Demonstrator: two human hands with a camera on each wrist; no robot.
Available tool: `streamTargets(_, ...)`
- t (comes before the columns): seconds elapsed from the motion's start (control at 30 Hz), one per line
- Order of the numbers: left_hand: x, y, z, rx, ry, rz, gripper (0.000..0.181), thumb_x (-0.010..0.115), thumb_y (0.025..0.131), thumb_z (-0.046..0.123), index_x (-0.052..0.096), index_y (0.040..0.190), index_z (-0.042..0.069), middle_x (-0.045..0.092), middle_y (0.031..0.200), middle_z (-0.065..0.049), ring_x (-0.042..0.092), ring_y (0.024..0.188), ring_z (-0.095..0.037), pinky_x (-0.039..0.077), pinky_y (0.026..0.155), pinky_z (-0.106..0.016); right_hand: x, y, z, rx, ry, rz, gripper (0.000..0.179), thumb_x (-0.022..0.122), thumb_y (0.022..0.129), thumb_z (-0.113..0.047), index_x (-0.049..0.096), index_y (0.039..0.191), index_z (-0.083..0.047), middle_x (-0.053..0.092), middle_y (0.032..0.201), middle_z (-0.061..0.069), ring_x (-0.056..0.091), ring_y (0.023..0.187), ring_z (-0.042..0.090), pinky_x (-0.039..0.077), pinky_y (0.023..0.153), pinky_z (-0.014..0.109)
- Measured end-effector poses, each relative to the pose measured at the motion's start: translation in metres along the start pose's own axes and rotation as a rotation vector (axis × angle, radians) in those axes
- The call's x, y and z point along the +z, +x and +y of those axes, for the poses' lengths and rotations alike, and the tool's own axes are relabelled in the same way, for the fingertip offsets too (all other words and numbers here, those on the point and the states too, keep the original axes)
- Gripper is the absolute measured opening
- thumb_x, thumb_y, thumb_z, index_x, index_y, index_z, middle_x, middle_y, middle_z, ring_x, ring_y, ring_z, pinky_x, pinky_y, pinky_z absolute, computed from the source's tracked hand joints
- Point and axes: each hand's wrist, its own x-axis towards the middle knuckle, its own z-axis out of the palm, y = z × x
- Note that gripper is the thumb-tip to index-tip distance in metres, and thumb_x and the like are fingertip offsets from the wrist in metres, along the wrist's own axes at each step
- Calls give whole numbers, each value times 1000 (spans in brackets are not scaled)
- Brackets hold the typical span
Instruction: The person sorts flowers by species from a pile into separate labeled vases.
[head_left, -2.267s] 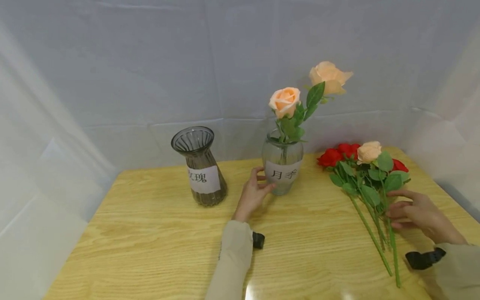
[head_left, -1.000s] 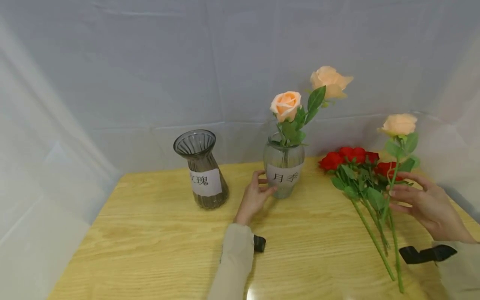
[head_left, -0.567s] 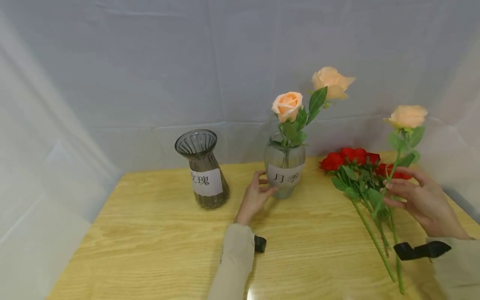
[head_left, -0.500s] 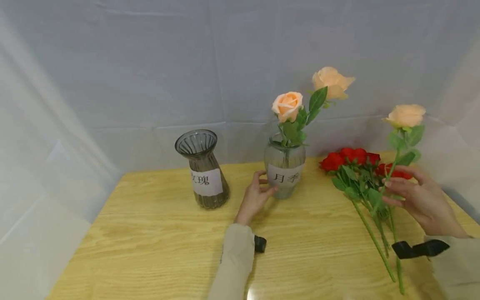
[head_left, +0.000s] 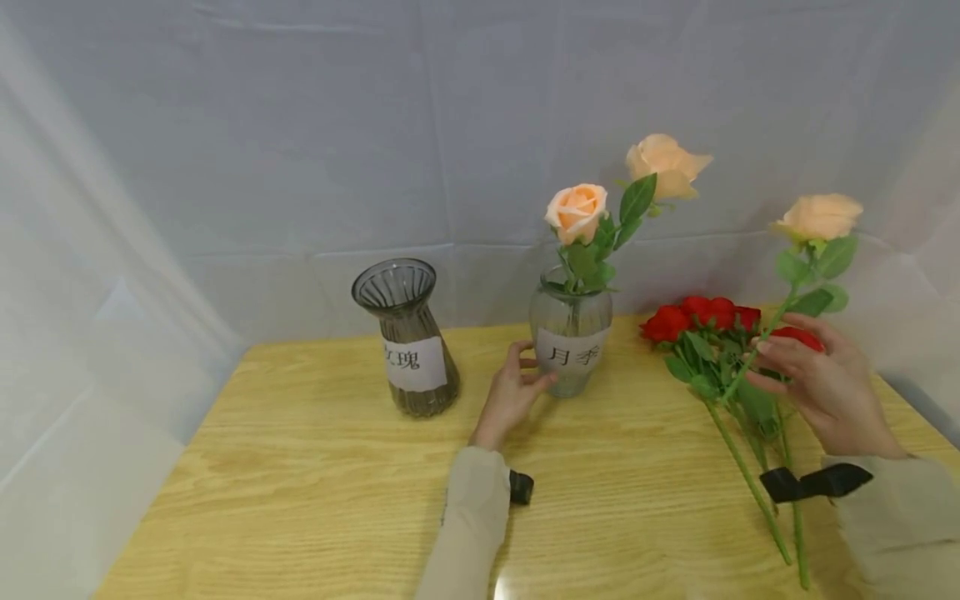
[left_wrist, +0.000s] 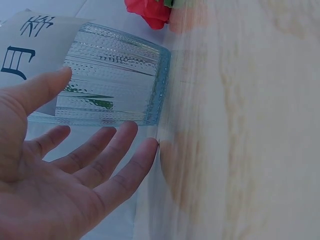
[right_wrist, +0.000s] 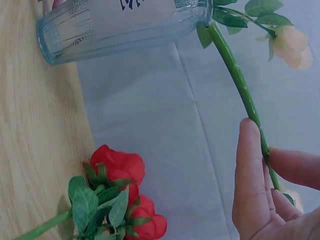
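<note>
My left hand (head_left: 510,396) is at the lower left side of a clear glass vase (head_left: 551,315), thumb touching its front. In the left wrist view the fingers (left_wrist: 120,182) are spread loosely beside the glass (left_wrist: 130,65). Two peach roses (head_left: 576,212) stand in this vase, which bears a white paper label (head_left: 572,354) with Chinese characters. My right hand (head_left: 836,387) pinches the stem of another peach rose (head_left: 821,217), held up bloom-high above the red roses (head_left: 667,323). In the right wrist view its green stem (right_wrist: 235,70) slants towards the vase mouth.
A grey ribbed glass vase (head_left: 397,287) with a white label stands to the left on the wooden table (head_left: 322,492). Several red roses lie at the right, green stems (head_left: 750,492) pointing towards the front edge. A pale cloth (head_left: 300,133) hangs behind.
My right hand has lifted the peach rose from the pile of red roses and shifted it slightly left, its stem tilting more. My left hand stays at the clear vase.
</note>
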Motion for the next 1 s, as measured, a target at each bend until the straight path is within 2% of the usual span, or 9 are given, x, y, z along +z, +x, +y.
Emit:
streamTargets(0.23,-1,-2,2,-6,-16,0,61,68,99,16,37,150,4,55,136,-26,59,118,-43,52,94,-51,11,3,4,-46,38,-21,43,45,100,15,39,135,-10,61,101,10,67,87,24,61,73,41)
streamTargets(0.4,-2,-1,1,-8,-17,3,61,68,99,16,37,150,4,55,136,-25,60,119,-42,52,94,-51,19,6,9,-99,50,-34,45,46,98,19,36,135,-7,65,94,10,69,85,23,61,70,43)
streamTargets(0.53,-2,-2,1,-4,-21,3,61,68,99,15,37,150,4,55,136,-26,59,119,-43,52,94,-51,25,7,12,-113,71,-14,48,49,97,19,33,135,-6,66,90,10,69,83,23,61,69,43)
streamTargets(0.77,-2,-3,1,-6,-24,-2,61,68,99,15,37,150,4,54,136,-26,59,119,-42,52,94,-51,40,11,16,-134,124,88,54,51,93,23,30,130,-9,59,80,10,66,70,24,61,67,46)
streamTargets(0.9,-1,-2,1,4,-11,-3,60,68,99,14,38,149,3,54,135,-27,59,118,-43,53,93,-51,50,14,20,-170,150,156,55,52,90,26,30,125,-10,49,75,7,55,57,21,61,64,47)
streamTargets(1.0,0,-2,1,2,-17,-3,59,68,99,14,38,148,3,54,135,-27,59,118,-44,53,94,-51,57,15,23,-190,154,202,54,53,89,26,30,122,-10,44,74,6,48,54,19,61,64,47)
